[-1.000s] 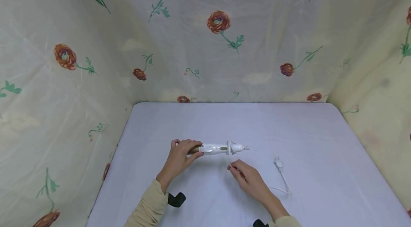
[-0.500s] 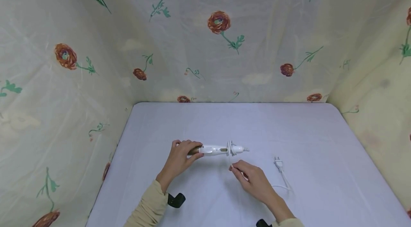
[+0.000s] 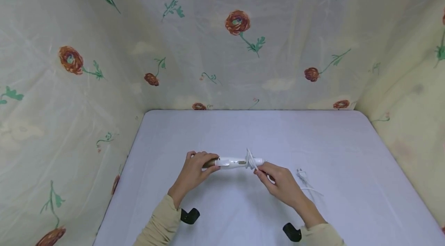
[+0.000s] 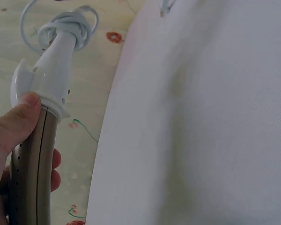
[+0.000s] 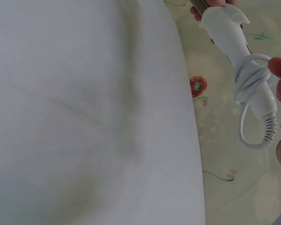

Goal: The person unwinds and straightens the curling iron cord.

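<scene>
Styler: the white-and-bronze styler [image 3: 229,162] lies level across the middle of the table, apparently raised over it, bronze end left, handle end right.
Styler feel: judge it light to middling and rigid; the glossy shell could slip, so you want fingers wrapped, not just tips.
Where to hold: the bronze barrel [image 4: 30,164] gives you a full wrap and leaves the handle free.
Left hand: your left hand [image 3: 193,172] is curled round that barrel, thumb near, fingers far.
Cord: the cord [image 5: 249,86] is looped round the white handle; looks thin, bendy, springy, so loose turns may slide off.
Ridged collar: the ridged collar [image 5: 270,127] is probably the weak spot; don't kink it.
Right hand: your right hand [image 3: 279,184] has fingertips closed in a pinch on the cord, near side of the coils.
Plug: the plug [image 3: 301,174] lies on the table right of that hand, blurred.
Table: white table [image 3: 278,134], flowered cloth [image 3: 278,53] beyond its far edge.
</scene>
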`<state>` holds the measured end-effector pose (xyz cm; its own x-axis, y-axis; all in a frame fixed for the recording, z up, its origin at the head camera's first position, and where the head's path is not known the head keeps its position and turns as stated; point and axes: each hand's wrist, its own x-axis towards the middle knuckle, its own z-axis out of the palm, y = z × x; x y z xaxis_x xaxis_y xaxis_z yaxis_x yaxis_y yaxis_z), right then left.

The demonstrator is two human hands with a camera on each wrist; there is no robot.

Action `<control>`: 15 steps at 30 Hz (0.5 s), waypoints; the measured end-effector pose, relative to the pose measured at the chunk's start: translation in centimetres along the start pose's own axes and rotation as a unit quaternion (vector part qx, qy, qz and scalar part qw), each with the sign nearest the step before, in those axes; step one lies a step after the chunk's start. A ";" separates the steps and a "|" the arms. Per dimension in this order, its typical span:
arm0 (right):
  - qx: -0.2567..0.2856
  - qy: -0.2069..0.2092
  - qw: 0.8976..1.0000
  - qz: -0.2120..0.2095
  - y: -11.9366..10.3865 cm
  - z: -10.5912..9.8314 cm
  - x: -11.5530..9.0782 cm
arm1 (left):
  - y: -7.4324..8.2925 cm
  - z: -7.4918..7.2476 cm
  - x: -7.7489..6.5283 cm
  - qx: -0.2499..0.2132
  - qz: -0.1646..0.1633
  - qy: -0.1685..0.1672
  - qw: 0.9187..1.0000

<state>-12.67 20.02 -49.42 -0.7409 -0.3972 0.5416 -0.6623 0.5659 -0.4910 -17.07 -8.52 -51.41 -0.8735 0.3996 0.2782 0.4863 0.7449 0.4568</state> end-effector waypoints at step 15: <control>0.019 0.010 1.000 0.018 2.2 -0.8 1.6 | -0.1 -0.5 -0.3 -0.009 0.010 -0.014 1.000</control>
<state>-15.21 21.20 -49.10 -0.7623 -0.3617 0.5367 -0.6390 0.5520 -0.5356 -16.90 -8.96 -51.16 -0.8637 0.4294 0.2638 0.5039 0.7269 0.4666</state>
